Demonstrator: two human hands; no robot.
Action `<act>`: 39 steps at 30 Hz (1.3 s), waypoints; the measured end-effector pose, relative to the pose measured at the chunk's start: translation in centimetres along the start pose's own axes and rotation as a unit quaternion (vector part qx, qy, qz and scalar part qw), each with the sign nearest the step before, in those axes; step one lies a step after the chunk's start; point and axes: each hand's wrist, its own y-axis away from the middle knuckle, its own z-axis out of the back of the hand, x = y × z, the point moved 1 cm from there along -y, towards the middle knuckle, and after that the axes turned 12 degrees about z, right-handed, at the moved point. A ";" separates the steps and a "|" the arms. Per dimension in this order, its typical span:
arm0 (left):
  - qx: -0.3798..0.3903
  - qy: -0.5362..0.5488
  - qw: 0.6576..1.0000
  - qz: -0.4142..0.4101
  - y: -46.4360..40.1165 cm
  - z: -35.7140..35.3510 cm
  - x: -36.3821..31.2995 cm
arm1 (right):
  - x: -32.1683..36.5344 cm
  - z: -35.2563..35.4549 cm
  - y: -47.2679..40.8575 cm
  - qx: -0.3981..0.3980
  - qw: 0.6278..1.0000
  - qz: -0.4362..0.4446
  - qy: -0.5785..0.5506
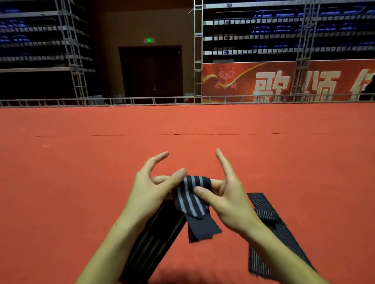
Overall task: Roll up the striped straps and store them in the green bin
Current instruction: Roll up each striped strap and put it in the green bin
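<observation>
A black strap with grey stripes (192,197) is held up between both hands above the red floor. My left hand (151,190) pinches its top left with thumb and lower fingers, index finger raised. My right hand (225,191) pinches its right side with thumb and lower fingers, index finger pointing up. The strap's plain black end (201,229) hangs below, and its long tail (148,248) runs down to the left under my left forearm. A second striped strap (264,215) lies flat on the floor to the right, partly under my right forearm. No green bin is in view.
Red carpet (181,125) stretches ahead to a low metal rail (137,100). Behind it stand truss towers (197,44), a dark doorway (151,70), a red banner (287,81) and rows of blue seats.
</observation>
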 end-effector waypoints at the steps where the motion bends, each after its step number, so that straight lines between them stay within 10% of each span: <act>1: 0.012 -0.002 1.000 -0.006 0.3 0.1 0.0 | 0.0 -0.1 -0.2 -0.003 1.000 -0.001 -0.001; 26: -0.145 -0.137 0.962 -0.186 1.2 1.9 -0.1 | 3.5 -0.1 0.1 0.030 0.997 -0.028 -0.073; 31: -0.003 -0.234 0.922 -0.307 2.2 1.2 -1.0 | 4.3 0.1 -1.7 -0.025 0.985 -0.081 -0.152; 39: 0.007 -0.081 0.975 -0.207 2.0 0.1 -2.4 | 4.7 1.1 -2.0 -0.074 0.996 0.000 -0.044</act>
